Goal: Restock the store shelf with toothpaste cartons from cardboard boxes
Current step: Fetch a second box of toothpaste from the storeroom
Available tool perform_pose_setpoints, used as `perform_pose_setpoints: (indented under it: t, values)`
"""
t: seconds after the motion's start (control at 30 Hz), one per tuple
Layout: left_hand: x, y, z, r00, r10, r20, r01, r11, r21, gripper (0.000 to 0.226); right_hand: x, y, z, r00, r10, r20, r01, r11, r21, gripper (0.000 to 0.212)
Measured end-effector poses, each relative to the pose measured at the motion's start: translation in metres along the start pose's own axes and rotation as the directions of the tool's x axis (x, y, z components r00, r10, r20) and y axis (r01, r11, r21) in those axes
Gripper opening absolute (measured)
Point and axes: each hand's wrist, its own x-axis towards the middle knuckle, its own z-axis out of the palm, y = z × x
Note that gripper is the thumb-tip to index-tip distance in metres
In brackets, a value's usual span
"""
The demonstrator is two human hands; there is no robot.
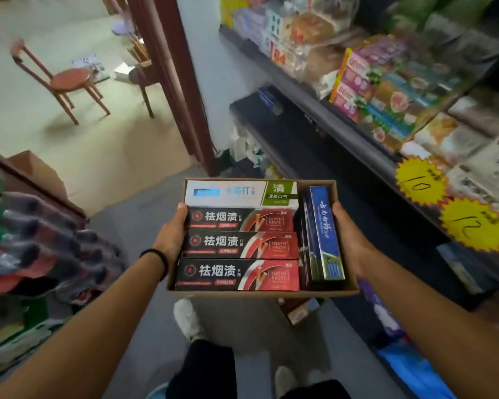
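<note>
A shallow cardboard box [346, 289] is held out in front of the person, between both hands and above the grey floor [144, 223] of the aisle. The left hand [172, 236] grips the box's left wall, thumb hooked over the rim and the other fingers hidden underneath; a dark band [159, 259] circles that wrist. The right hand [350, 240] grips the right wall the same way, thumb on the rim beside a blue toothpaste carton [326, 231] that lies lengthwise along the right side of the box. To its left, three black-and-red toothpaste cartons [239, 243] lie flat in a row from near to far, touching each other, with a white-and-green toothpaste carton [239, 192] at the far end. The store shelf [343, 131] runs along the right, stocked with packaged goods and carrying yellow starburst price tags [419, 180]. Far left, past a doorway, stands a wooden chair [67, 80]. On the near left lies a pile of folded cloth items [41, 243].
</note>
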Motion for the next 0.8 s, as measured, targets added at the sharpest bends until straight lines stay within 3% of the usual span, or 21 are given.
perform_pose_setpoints:
  t: [0.17, 0.23, 0.33, 0.37, 0.47, 0.53, 0.73, 0.8]
  values:
    - [0.119, 0.034, 0.001, 0.985, -0.020, 0.169, 0.006, 0.996, 0.086, 0.066, 0.067, -0.006, 0.026, 0.997, -0.047, -0.064, 0.057, 0.984, 0.169, 0.069]
    - [0.173, 0.044, -0.001, 0.971, -0.031, 0.235, 0.001, 0.992, 0.125, 0.069, 0.098, 0.001, 0.041, 0.987, -0.046, -0.152, 0.080, 0.971, 0.223, 0.065]
    - [0.266, 0.064, -0.001, 0.927, -0.099, 0.361, 0.021, 0.976, 0.215, 0.092, 0.150, 0.021, 0.072, 0.955, 0.019, -0.295, 0.087, 0.936, 0.342, 0.060]
    - [0.292, 0.073, 0.001, 0.909, -0.112, 0.402, 0.012, 0.970, 0.243, 0.087, 0.167, 0.028, 0.084, 0.946, 0.039, -0.323, 0.097, 0.914, 0.393, 0.060]
    - [0.353, 0.089, 0.012, 0.917, -0.019, 0.399, -0.125, 0.935, 0.332, 0.040, 0.218, 0.052, 0.115, 0.932, 0.091, -0.352, 0.113, 0.847, 0.520, 0.060]
    - [0.367, 0.101, 0.019, 0.910, -0.012, 0.414, -0.184, 0.884, 0.430, 0.040, 0.246, 0.067, 0.132, 0.926, 0.121, -0.358, 0.120, 0.803, 0.583, 0.055]
    - [0.515, 0.044, 0.030, 0.806, -0.310, 0.505, 0.013, 0.861, 0.508, 0.078, 0.337, 0.113, 0.148, 0.843, 0.203, -0.498, 0.177, 0.769, 0.614, 0.055]
    - [0.547, 0.021, 0.040, 0.795, -0.342, 0.501, 0.027, 0.846, 0.533, 0.080, 0.370, 0.130, 0.141, 0.824, 0.210, -0.526, 0.181, 0.783, 0.596, 0.056]
